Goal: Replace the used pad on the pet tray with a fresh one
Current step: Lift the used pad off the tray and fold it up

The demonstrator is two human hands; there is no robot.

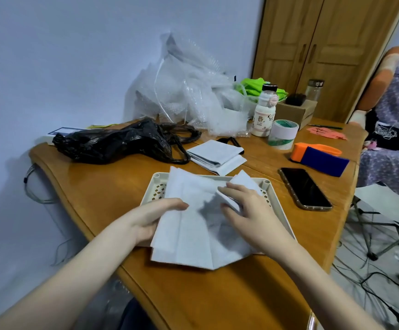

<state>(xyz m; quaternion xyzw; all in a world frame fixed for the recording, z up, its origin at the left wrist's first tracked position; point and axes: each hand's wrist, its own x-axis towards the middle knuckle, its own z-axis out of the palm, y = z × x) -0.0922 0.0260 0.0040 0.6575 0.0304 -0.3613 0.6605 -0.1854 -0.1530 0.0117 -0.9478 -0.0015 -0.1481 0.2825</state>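
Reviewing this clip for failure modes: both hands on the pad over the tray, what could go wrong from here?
1. The pad is creased and overhangs the tray and the table edge, so it may slide off or settle crooked.
2. The right hand pinches a folded flap; left tucked under, it would probably leave tray mesh uncovered.
3. The phone lies close beside the tray; a wide spreading motion could nudge it.

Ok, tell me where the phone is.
The phone lies face up on the table's right side, just right of the tray, near the orange-and-blue tape dispenser.
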